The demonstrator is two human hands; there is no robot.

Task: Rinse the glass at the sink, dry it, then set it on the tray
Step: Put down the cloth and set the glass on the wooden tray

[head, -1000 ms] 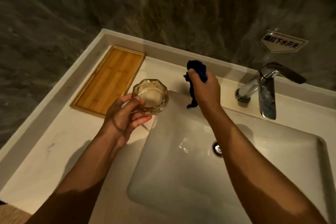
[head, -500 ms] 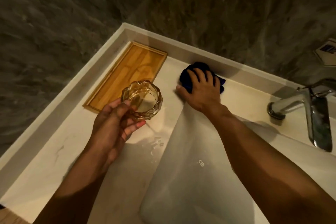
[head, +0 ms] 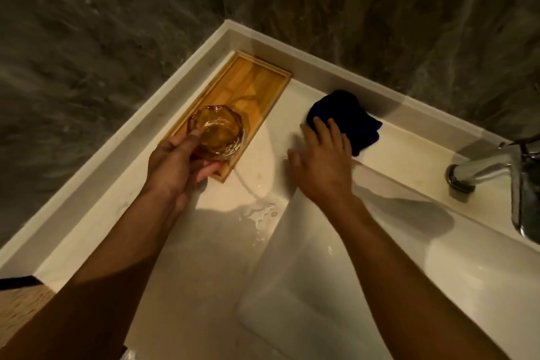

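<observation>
Forearms reach in from the near edge of the worktop [head: 181,286], one on each side of the sink [head: 321,301] basin's left rim. A small puddle [head: 260,213] lies on the worktop just beside that rim. Farther in, the left hand [head: 175,166] grips the glass [head: 217,133] from its near side, thumb on the rim and fingers curled under the wall; the glass sits over the near end of the wooden tray [head: 251,82], and whether its base touches the wood cannot be told. The right hand [head: 324,161] is spread flat, holding nothing, its fingertips on the near edge of the dark blue cloth [head: 347,117], which lies bunched against the back ledge. The tap [head: 491,172] stands at the right edge.

The glass looks thick, faceted, rigid and breakable, probably fairly heavy for its size and slick if damp; a hold around the wall suits it better than a rim pinch. Its mouth faces up toward the camera, axis roughly upright. The tray's long axis runs toward the far left corner.
</observation>
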